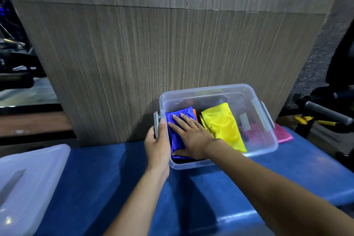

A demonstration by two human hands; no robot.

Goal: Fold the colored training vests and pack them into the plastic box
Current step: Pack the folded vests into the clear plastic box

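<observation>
Lid (28,184): translucent white plastic box lid lying at the far left on the blue desk (115,174); no writing can be read on it.
Left hand (158,144): grasping the grey latch handle (156,123) on the box's left end, thumb up along the rim.
Plastic box (268,146): clear, uncovered, standing on the desk against a wood-grain panel (153,53); no label is legible.
Blue vest (177,130): folded, inside the box at its left end.
Right hand (191,134): released and flat, fingers spread, pressing down on the blue vest.
Orange vest (195,114): only an edge shows, between blue and yellow.
Yellow vest (223,126): folded, inside the box, middle.
Pink vest (283,134): folded, on the desk just behind the box's right end.
</observation>
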